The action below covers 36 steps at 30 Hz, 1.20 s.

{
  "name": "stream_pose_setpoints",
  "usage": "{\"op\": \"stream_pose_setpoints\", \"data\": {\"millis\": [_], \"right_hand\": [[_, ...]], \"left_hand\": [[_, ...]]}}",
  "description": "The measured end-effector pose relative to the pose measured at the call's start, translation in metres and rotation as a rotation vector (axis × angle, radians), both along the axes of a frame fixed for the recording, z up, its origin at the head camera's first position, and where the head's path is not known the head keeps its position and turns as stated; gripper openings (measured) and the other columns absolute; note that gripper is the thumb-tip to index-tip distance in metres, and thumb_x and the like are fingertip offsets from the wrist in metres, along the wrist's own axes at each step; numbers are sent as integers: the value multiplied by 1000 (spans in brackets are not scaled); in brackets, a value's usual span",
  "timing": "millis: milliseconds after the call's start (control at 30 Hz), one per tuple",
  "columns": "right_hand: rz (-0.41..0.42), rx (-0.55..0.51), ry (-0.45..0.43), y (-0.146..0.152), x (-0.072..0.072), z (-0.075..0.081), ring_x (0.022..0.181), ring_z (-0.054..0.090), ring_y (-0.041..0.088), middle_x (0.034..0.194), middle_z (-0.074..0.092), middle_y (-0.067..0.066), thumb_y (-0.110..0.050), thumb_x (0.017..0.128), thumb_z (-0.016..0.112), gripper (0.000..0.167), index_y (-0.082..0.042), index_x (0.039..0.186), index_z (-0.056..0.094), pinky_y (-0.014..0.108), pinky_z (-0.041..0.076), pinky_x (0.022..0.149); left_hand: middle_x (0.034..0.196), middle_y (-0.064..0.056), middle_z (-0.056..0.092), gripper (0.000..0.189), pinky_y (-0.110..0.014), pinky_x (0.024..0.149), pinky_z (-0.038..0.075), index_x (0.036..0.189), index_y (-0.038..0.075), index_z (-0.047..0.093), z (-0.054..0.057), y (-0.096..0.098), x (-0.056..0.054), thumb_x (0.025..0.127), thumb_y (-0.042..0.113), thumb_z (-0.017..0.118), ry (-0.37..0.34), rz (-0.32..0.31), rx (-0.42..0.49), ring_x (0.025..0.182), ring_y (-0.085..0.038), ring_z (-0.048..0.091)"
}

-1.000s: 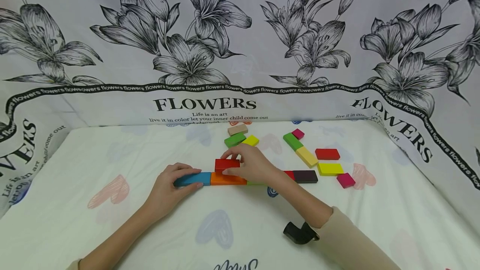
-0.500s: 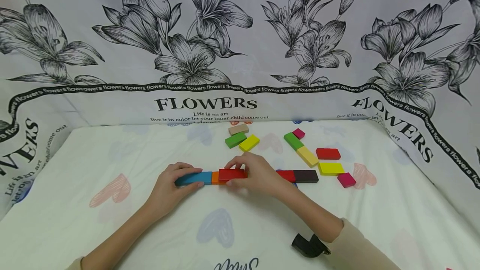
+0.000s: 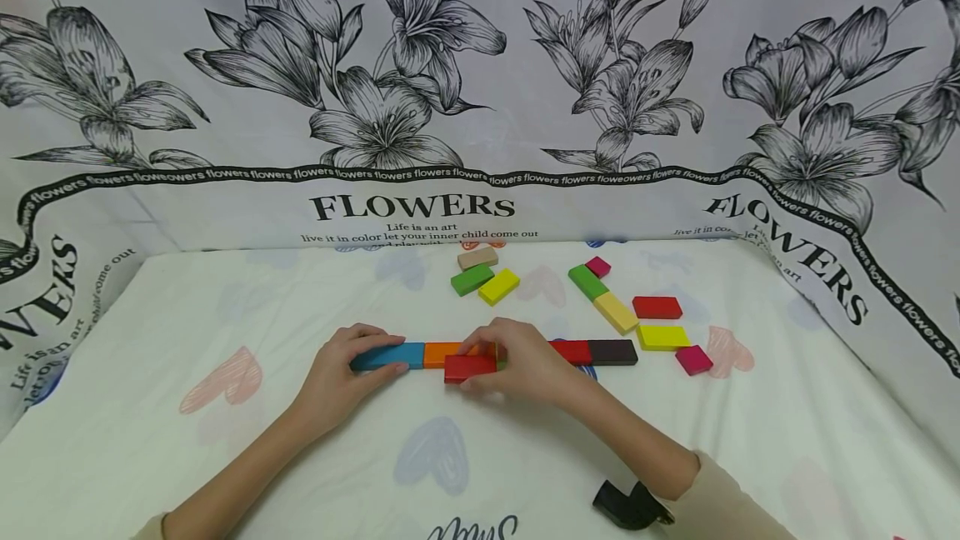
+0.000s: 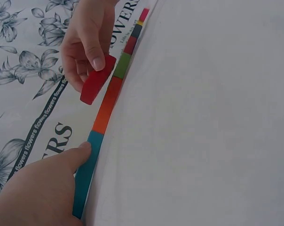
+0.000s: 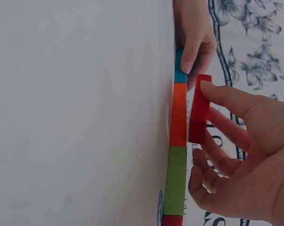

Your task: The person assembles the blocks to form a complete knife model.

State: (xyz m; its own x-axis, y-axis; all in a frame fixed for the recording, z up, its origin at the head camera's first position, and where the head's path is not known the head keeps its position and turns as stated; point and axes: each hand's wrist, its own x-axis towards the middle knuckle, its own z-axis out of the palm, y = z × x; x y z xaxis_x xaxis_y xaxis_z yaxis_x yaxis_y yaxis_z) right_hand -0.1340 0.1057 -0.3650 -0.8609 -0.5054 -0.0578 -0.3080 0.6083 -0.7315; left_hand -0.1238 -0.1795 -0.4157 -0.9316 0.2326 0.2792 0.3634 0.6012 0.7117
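A straight row of flat coloured blocks lies across the cloth. My left hand holds the blue block at the row's left end, thumb along the near side and fingers on the far side. To its right come an orange block, a green block, a red block and a dark block. My right hand pinches a loose red block between thumb and fingers. Both wrist views show this block raised above the row, apart from it. In the head view the right hand covers most of the green block.
Behind the row lie a beige block, a green block and a yellow block. Several more blocks, among them a red one, lie to the right. A black object sits beside the right sleeve. Flowered cloth hangs behind.
My right hand has carried the loose red block from behind the orange block rightward and towards me. The black object has shifted along with the right forearm. My left hand has stayed on the blue block.
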Motion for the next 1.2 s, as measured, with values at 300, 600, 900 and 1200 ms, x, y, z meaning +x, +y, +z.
{"op": "stream_pose_setpoints", "data": {"millis": [300, 600, 900, 1200], "right_hand": [[31, -24, -14, 0, 0, -2, 94, 58, 15, 98, 66, -7, -16, 90, 85, 14, -17, 103, 80, 21, 51, 72], [35, 49, -50, -1, 1, -3, 101, 57, 15, 101, 62, -5, -20, 83, 92, 25, -18, 105, 80, 23, 53, 78], [-2, 93, -51, -1, 3, -2, 100, 55, 16, 102, 60, -3, -21, 84, 91, 26, -18, 106, 78, 25, 52, 76], [-2, 85, -16, 0, 4, -2, 98, 55, 16, 102, 60, -2, -20, 84, 91, 28, -15, 108, 76, 26, 52, 77]], "left_hand": [[117, -1, 71, 31, -34, 90, 52, 120, 17, 81, 1, 0, 0, 90, 22, 86, -3, 2, -2, 114, -25, 59], [118, -1, 71, 30, -33, 90, 52, 120, 18, 81, 0, 0, 0, 90, 23, 86, -13, 6, 2, 114, -25, 58], [118, 0, 71, 31, -33, 91, 52, 120, 18, 81, -1, 0, -1, 90, 23, 86, -13, 3, 4, 114, -23, 58], [117, 1, 71, 31, -32, 91, 51, 120, 19, 81, -1, 0, -1, 90, 24, 86, -7, 2, 6, 114, -22, 58]]}}
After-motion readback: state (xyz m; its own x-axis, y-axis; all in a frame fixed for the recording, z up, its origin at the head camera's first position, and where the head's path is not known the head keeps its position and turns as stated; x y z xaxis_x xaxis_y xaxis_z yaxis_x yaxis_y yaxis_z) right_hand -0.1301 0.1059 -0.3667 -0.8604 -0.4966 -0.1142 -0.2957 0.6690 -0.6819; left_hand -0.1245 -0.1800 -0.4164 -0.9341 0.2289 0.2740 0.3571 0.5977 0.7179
